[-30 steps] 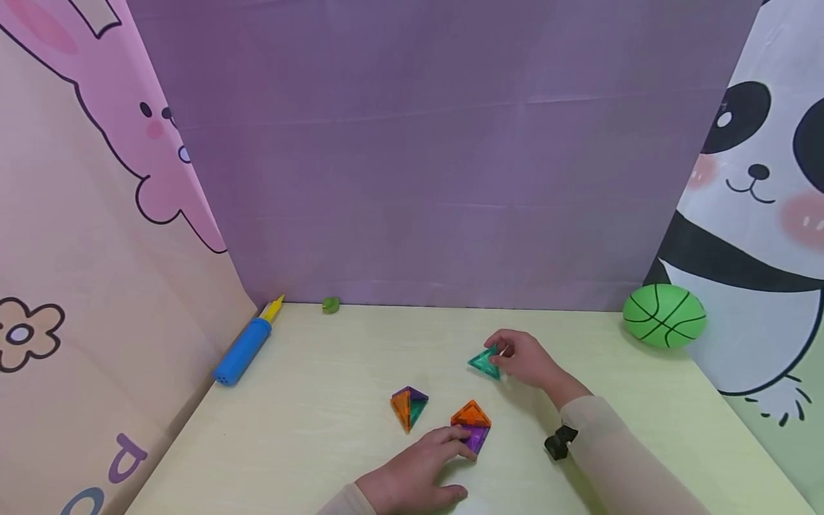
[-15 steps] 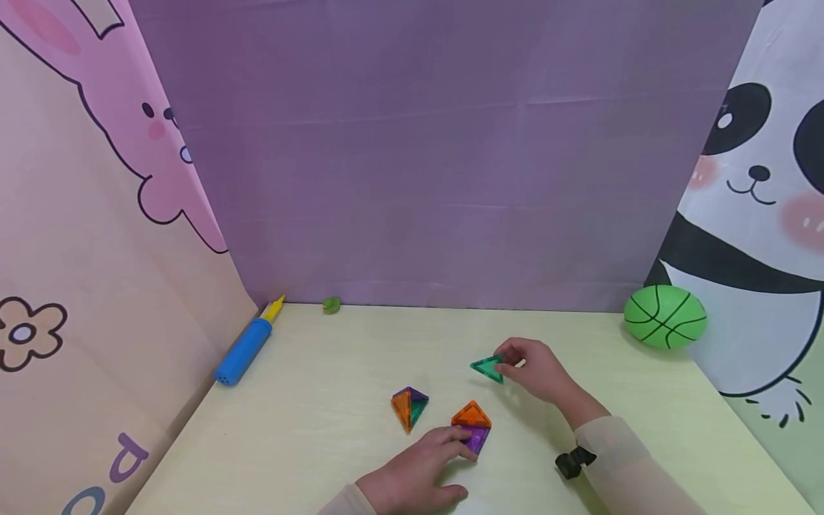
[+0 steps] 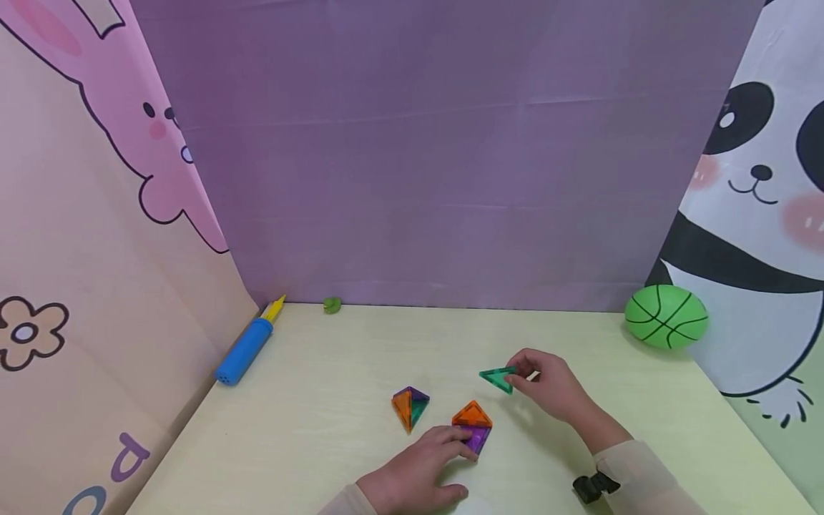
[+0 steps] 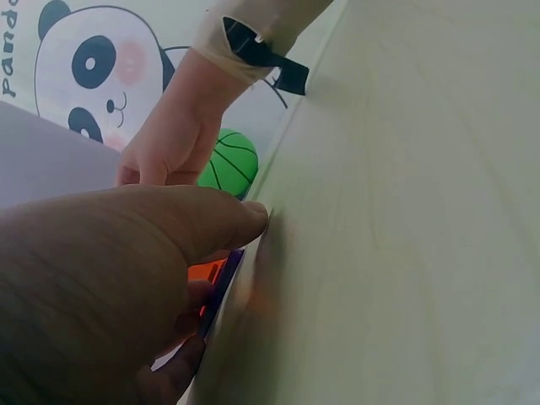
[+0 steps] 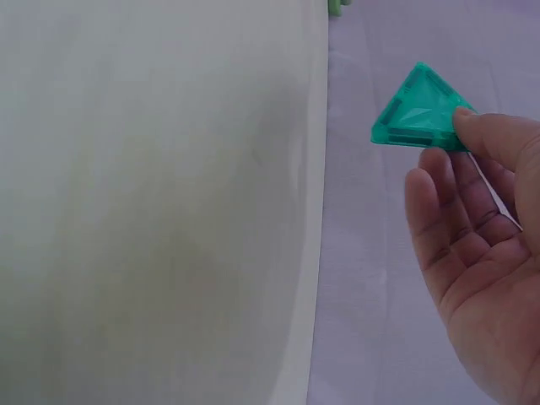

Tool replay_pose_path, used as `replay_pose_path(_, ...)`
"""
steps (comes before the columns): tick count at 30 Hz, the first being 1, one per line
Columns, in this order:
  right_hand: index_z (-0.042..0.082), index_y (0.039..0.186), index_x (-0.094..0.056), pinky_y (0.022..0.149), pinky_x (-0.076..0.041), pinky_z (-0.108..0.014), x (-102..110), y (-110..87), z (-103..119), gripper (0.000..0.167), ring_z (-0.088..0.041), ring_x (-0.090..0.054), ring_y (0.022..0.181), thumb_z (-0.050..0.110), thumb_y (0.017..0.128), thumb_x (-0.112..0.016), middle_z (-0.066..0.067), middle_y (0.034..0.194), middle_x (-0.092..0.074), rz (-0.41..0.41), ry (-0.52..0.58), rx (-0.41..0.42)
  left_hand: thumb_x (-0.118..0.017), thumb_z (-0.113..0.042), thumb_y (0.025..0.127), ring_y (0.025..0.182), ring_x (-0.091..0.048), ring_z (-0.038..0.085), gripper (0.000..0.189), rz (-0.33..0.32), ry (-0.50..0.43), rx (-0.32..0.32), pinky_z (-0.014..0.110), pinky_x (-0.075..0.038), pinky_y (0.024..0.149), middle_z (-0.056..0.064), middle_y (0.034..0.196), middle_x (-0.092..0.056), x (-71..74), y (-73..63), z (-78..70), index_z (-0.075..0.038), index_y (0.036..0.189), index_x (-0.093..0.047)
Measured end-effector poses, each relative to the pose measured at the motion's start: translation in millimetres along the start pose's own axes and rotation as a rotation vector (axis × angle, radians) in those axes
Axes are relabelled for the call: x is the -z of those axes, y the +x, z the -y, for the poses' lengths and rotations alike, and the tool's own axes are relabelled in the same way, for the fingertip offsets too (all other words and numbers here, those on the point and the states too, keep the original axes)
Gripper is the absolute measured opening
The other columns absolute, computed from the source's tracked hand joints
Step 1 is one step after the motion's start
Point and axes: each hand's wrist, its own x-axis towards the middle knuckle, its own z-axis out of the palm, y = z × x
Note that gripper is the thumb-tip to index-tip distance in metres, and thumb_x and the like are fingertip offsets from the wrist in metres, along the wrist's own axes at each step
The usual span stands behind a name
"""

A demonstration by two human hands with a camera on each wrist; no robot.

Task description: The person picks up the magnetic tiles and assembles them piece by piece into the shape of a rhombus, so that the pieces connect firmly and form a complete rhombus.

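My right hand (image 3: 547, 383) pinches a translucent green triangular magnetic tile (image 3: 498, 378) between thumb and fingers, raised over the table. In the right wrist view the thumb presses on one corner of the green tile (image 5: 418, 110), and the rest of it sticks out past the fingers. Lower down, my left hand (image 3: 421, 465) rests its fingertips on a purple triangular tile (image 3: 477, 438), thumb spread away from it. An orange triangular tile (image 3: 472, 413) adjoins the purple one along its far side. To their left sits a small kite-shaped piece (image 3: 409, 409) in orange, purple and green.
A blue hand pump (image 3: 244, 350) with a yellow nozzle lies along the table's left edge. At the back stands a small green object (image 3: 331, 305). A green ball (image 3: 666, 316) with black lines sits at the back right corner. A purple cloth (image 3: 425, 157) backs the table (image 3: 302, 443).
My right hand has drawn nearer to me and slightly to the right, carrying the green tile along, which now shows at a flatter angle. The left hand stays put on the purple tile.
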Motion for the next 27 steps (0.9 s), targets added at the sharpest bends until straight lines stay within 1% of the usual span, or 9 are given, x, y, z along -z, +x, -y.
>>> replay_pose_path(7,0.018,0.104,-0.072,0.071,-0.058,-0.027,5,-15.8,9,0.014,-0.015,-0.064,0.081,0.014,0.094,-0.08,0.007,0.085,-0.068,-0.033,0.027,0.053,-0.074,-0.045,0.097,0.149,-0.036,0.012,0.041,0.009,-0.018,0.025,0.039,-0.045,0.114,-0.014,0.162,-0.038,0.8,0.0,-2.5,-0.04,0.136,-0.061)
replay_pose_path(15,0.018,0.105,-0.072,0.072,-0.059,-0.029,6,-31.5,13,0.017,-0.014,-0.065,0.084,0.008,0.094,-0.08,0.008,0.088,-0.07,-0.045,0.063,0.063,-0.074,-0.045,0.098,0.15,-0.035,0.014,0.042,-0.001,0.004,0.012,0.04,-0.044,0.115,-0.012,0.164,-0.035,0.3,-0.8,-1.7,-0.039,0.137,-0.06)
replay_pose_path(21,0.018,0.106,-0.072,0.071,-0.059,-0.03,8,-43.4,16,0.019,-0.013,-0.067,0.084,0.007,0.093,-0.08,0.004,0.09,-0.073,-0.061,0.098,0.104,-0.074,-0.045,0.098,0.15,-0.035,0.015,0.042,-0.004,-0.012,0.007,0.04,-0.044,0.115,-0.011,0.164,-0.035,-2.0,-0.9,0.2,-0.039,0.136,-0.06)
replay_pose_path(24,0.019,0.107,-0.073,0.072,-0.059,-0.03,11,-49.5,19,0.021,-0.013,-0.067,0.084,0.007,0.093,-0.08,0.002,0.091,-0.073,-0.06,0.109,0.124,-0.075,-0.044,0.097,0.15,-0.035,0.015,0.042,-0.002,-0.025,0.017,0.04,-0.044,0.115,-0.011,0.164,-0.035,-2.8,-1.0,0.6,-0.04,0.136,-0.06)
replay_pose_path(27,0.02,0.108,-0.073,0.072,-0.06,-0.03,12,-54.2,23,0.022,-0.013,-0.067,0.084,0.006,0.093,-0.08,0.001,0.092,-0.073,-0.061,0.11,0.129,-0.074,-0.046,0.097,0.15,-0.035,0.013,0.047,0.011,-0.026,0.038,0.039,-0.044,0.115,-0.013,0.164,-0.034,-2.6,0.7,-0.6,-0.039,0.14,-0.057)
